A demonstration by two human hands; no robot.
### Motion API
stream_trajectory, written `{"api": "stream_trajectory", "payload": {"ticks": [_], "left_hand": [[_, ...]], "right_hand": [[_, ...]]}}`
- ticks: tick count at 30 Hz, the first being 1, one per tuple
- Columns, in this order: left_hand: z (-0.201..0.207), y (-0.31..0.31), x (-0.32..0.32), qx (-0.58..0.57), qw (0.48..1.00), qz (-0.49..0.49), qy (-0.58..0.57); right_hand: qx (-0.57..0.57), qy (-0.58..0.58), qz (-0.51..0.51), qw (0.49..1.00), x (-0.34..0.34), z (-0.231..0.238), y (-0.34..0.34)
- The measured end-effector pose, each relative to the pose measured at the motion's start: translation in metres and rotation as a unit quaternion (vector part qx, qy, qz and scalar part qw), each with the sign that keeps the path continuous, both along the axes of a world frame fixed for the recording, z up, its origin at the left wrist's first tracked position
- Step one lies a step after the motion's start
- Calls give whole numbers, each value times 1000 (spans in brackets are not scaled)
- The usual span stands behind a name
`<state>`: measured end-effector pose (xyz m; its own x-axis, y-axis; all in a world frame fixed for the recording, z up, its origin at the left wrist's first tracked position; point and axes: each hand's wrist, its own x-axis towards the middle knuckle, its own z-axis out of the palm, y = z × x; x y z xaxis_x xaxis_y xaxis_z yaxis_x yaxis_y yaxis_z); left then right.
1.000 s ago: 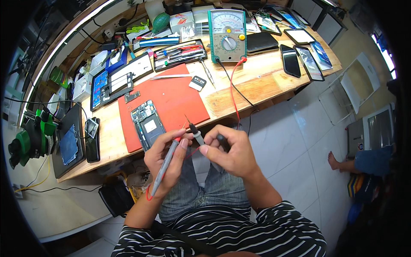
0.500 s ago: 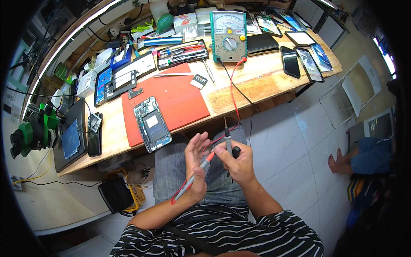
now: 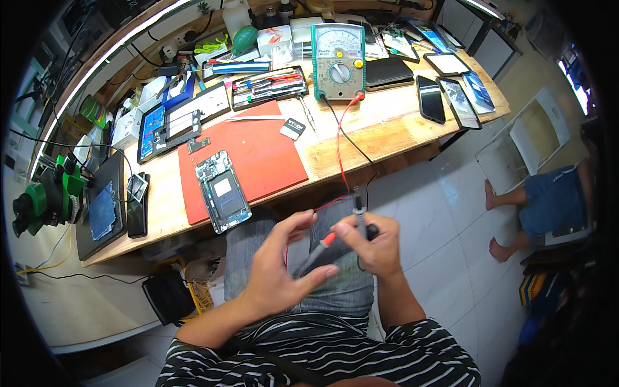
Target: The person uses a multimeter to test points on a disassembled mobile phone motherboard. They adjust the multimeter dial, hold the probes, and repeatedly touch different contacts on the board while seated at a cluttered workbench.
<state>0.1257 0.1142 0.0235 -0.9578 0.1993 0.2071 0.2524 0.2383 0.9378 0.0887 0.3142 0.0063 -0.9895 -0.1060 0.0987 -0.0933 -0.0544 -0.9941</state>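
Observation:
My right hand [image 3: 377,245] grips a black-collared grey test probe [image 3: 359,211] that points up, and a dark rounded piece [image 3: 372,231] shows by its fingers. At its thumb is the red collar of a second grey test probe [image 3: 314,254], slanting down to the left. My left hand [image 3: 284,258] is open around this probe, its thumb stretched out and fingers apart. The probes' red and black leads run to an analog multimeter [image 3: 339,63] standing at the back of the bench. An opened phone [image 3: 223,191] lies on the red mat [image 3: 271,161], left of my hands.
A small circuit board [image 3: 198,145], tweezers [image 3: 255,118] and a pen-like tool [image 3: 307,115] lie about the mat. Behind is a screwdriver case [image 3: 269,88]. Several phones [image 3: 431,100] lie at the right. A green-black microscope [image 3: 48,193] stands left. Another person's bare legs [image 3: 506,197] show beyond.
My left hand has spread its fingers and thumb away from the red-collared probe, which it held before. Both hands have shifted slightly. The other person's legs have come further into view.

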Motion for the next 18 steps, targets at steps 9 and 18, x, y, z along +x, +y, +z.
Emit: {"api": "stream_trajectory", "payload": {"ticks": [9, 18], "left_hand": [[-66, 4, -27, 317, 921, -77, -214], [-71, 0, -31, 379, 887, -61, -256]], "right_hand": [[209, 193, -21, 958, -29, -10, -35], [301, 147, 68, 940, -54, -11, -25]]}}
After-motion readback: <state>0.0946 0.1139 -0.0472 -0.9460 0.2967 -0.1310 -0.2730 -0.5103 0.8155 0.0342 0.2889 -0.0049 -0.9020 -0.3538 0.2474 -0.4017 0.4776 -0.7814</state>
